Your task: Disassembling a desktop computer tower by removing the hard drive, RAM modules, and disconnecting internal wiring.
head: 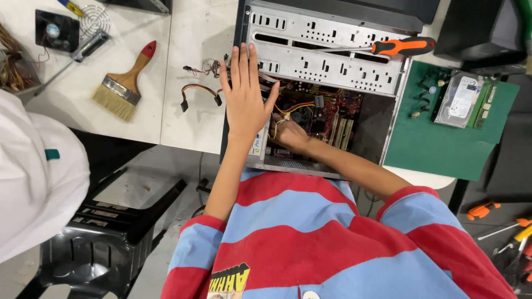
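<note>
Right hand (288, 133) fingertips are hidden among wires inside the computer case (324, 66), perhaps gripping one

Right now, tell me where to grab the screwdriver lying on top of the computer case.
Take the screwdriver by its orange and black handle, at the right end, coming from above. It lies flat across the metal drive cage, shaft pointing left, so the thick handle is the free, graspable part. Both hands are elsewhere: left hand flat on the case, right hand inside it.
</note>
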